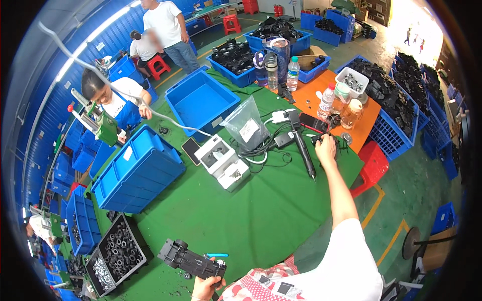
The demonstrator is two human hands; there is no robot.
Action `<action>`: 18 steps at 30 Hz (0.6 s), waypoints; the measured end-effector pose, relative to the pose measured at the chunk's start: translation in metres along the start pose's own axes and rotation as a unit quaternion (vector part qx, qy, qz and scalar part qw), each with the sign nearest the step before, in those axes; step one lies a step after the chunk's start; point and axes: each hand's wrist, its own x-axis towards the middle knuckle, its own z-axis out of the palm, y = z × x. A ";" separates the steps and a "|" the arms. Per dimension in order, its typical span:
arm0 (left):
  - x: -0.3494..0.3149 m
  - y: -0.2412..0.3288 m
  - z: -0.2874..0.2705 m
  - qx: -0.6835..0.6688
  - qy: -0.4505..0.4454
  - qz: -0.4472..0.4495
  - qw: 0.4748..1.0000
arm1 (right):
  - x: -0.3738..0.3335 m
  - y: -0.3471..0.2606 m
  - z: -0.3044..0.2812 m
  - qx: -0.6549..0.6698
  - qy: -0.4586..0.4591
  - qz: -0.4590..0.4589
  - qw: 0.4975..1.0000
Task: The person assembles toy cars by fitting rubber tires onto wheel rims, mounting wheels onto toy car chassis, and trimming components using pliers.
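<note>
My left hand point(205, 288) grips one end of a black toy car chassis point(188, 260) low over the green-covered table. Small wheels show along its sides. A blue strip-like thing point(217, 255) lies just beyond the chassis. My right arm stretches to the table's right edge, where my right hand point(327, 148) has its fingers bent around dark parts that I cannot make out. Left of that hand lies a black pen-shaped electric screwdriver point(303, 153), its tip toward me. A phone with a red edge point(314, 123) is just beyond the hand.
A white dispenser box point(221, 161), a phone point(191, 151) and a clear bag point(247, 125) lie mid-table. Blue bins point(140, 170) stand left, beside a black tray of rings point(139, 241). Bottles point(326, 100) crowd the orange board. A red stool point(371, 168) stands right; a co-worker point(118, 103) sits opposite.
</note>
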 end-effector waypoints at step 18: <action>0.050 0.024 0.084 0.038 0.099 -0.020 0.994 | 0.161 0.011 0.081 -0.172 -0.365 -0.064 0.913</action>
